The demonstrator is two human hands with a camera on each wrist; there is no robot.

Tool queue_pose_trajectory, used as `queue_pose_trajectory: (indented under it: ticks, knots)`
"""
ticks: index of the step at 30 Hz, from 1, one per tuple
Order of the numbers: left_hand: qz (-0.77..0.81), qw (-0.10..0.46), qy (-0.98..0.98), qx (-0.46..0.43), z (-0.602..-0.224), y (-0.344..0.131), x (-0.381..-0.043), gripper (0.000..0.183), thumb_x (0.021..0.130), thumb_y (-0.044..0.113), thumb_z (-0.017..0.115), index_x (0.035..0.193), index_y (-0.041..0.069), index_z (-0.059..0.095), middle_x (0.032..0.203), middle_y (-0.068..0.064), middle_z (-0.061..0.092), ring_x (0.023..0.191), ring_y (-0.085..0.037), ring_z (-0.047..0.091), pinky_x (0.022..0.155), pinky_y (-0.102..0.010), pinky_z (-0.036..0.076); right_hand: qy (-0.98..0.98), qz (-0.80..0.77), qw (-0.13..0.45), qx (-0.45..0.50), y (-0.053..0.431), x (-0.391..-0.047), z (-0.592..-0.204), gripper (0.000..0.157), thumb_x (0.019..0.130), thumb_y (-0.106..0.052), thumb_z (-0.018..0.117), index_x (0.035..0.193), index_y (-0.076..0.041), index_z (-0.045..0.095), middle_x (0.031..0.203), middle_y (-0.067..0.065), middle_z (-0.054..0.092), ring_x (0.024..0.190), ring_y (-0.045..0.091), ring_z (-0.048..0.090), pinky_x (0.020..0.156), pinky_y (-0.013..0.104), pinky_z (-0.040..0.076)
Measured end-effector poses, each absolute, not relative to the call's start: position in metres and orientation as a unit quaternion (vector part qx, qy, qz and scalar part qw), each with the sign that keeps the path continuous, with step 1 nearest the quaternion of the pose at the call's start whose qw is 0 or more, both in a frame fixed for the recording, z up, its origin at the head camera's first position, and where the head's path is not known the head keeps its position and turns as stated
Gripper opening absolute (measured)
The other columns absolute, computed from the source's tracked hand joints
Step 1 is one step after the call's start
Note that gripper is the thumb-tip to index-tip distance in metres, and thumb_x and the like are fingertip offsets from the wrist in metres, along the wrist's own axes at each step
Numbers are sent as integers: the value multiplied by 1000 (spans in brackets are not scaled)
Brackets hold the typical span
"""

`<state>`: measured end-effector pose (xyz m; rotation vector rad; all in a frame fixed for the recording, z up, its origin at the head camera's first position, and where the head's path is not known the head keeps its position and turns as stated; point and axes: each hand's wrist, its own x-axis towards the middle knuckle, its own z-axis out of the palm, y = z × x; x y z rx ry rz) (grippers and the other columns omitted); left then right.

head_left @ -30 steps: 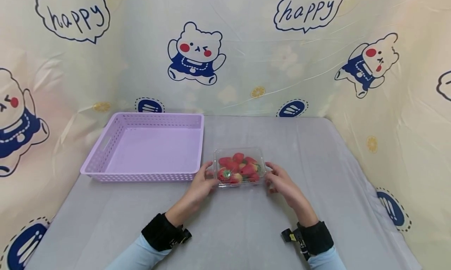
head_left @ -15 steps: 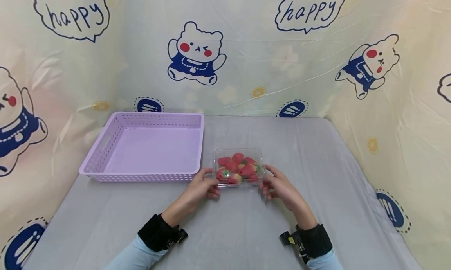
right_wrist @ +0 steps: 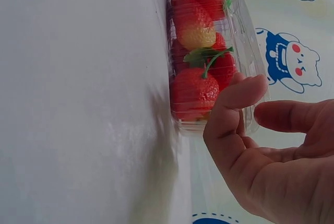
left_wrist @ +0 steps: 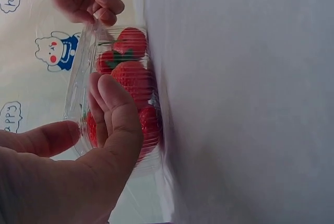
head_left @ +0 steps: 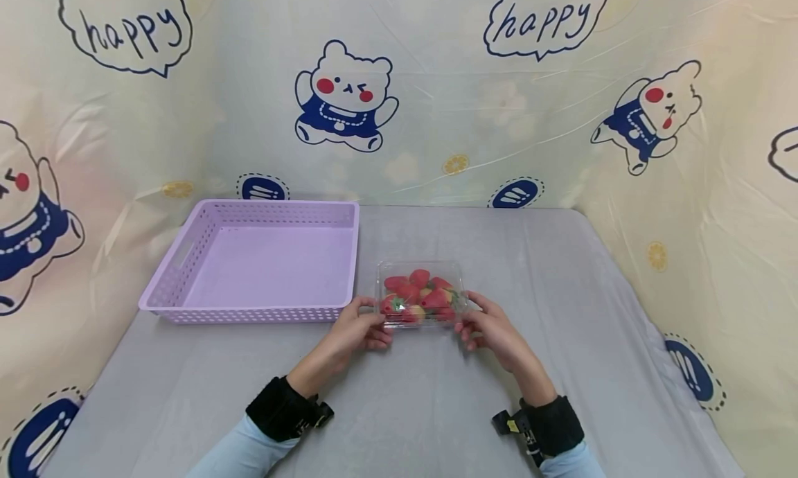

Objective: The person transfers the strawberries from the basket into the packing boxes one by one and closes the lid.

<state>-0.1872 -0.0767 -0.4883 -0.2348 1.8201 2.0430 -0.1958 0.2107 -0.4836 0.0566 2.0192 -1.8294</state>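
Note:
A clear plastic clamshell box (head_left: 450,271) with several red strawberries (head_left: 436,298) inside sits on the cloth in the head view. At its front left corner my left hand (head_left: 354,331) grips the rim. In the left wrist view the thumb (left_wrist: 62,136) lies at the lid's edge, while the fingers (left_wrist: 116,98) extend across the front wall. My right hand (head_left: 495,332) pinches the front right corner. Its bent index finger (right_wrist: 245,91) and thumb (right_wrist: 284,116) meet around the lid's rim in the right wrist view. The box looks closed.
A lilac plastic basket (head_left: 249,316) with nothing in it stands just left of the box, close to my left hand. Grey cloth (head_left: 424,409) covers the table. Printed curtains (head_left: 436,104) rise behind and at both sides.
Both hands have shifted from the box's sides toward its front corners, the fingers coming round to the front. The box has barely moved, and the basket stays put.

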Motion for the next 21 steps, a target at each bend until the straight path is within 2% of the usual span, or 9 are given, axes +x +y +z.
queue_pose_trajectory:
  ticks: [11, 21]
  knots:
    - [736, 193, 644, -77, -491, -76, -189, 35, 104, -1, 52, 136, -2, 37, 85, -14, 73, 69, -17, 70, 65, -30, 60, 714, -670, 200, 34, 206, -194, -486, 64, 107, -9, 47, 165, -1, 22, 87, 11, 66, 65, 13, 55, 51, 24, 43]
    - [737, 184, 648, -61, -488, -75, -186, 38, 103, -3, 51, 137, -4, 35, 84, -14, 72, 68, -16, 68, 64, -29, 59, 715, -669, 196, 40, 205, -192, -486, 64, 106, -9, 47, 165, -3, 23, 86, 12, 66, 60, 11, 48, 48, 23, 39]
